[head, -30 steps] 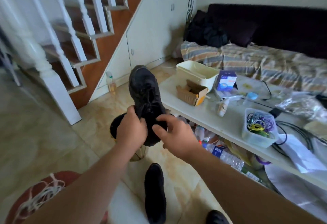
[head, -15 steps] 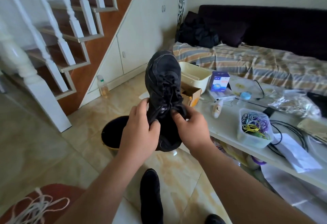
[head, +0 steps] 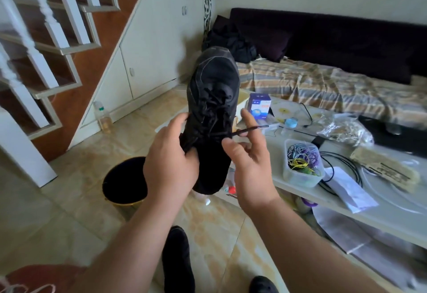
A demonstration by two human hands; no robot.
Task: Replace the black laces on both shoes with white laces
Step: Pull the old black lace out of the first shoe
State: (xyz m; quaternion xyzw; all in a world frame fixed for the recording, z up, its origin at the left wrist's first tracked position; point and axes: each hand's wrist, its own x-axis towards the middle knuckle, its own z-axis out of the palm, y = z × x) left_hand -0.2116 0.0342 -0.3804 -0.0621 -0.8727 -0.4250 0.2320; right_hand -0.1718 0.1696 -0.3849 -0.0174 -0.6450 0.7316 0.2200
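Observation:
A black shoe [head: 213,89] with black laces is held up in front of me, toe pointing up and away. My left hand [head: 169,163] grips its heel end from the left. My right hand [head: 250,163] pinches one black lace end [head: 250,130], which runs out to the right of the shoe. The second black shoe [head: 176,260] lies on the floor below, between my forearms. A bundle of white laces [head: 13,289] shows at the bottom left corner on a reddish-brown surface.
A white low table [head: 381,218] at right carries a plastic tub of coloured bands [head: 302,165], a blue box [head: 260,106], cables and papers. A black bin [head: 126,181] stands on the tiled floor under the shoe. Stairs rise at left, a sofa sits behind.
The shoe has come higher and closer. My right hand has moved off the shoe and pulled a lace end out to the right.

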